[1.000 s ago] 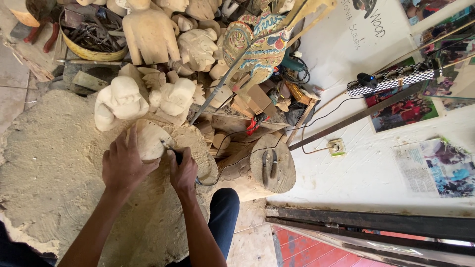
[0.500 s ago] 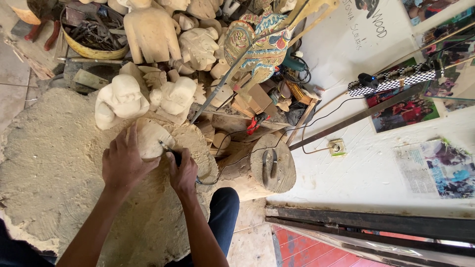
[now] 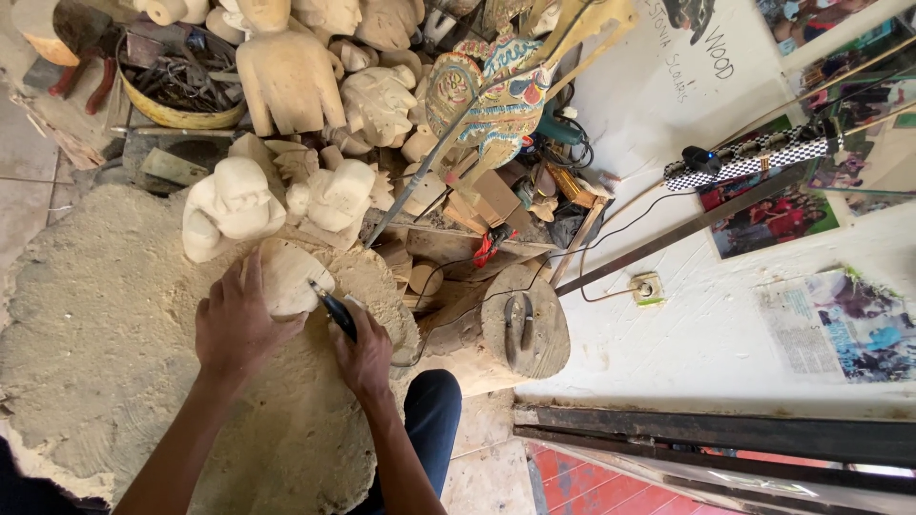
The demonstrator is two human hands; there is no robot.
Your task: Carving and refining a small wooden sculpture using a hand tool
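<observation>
Our right hand [image 3: 367, 348] is closed around a dark-handled carving tool [image 3: 334, 310] whose tip points to about ten o'clock and meets the pale wooden piece [image 3: 286, 277], while our left hand [image 3: 239, 324] lies spread over that piece's nine o'clock side, pressing it down on the large sawdust-coated block [image 3: 95, 343]. We judge the carving cut to be in hand, and the next stroke calls for a steady hold and short, controlled pushes away from the left fingers. Unfinished pale figures [image 3: 234, 200] stand just beyond at twelve o'clock, a round stump [image 3: 534, 334] at three.
</observation>
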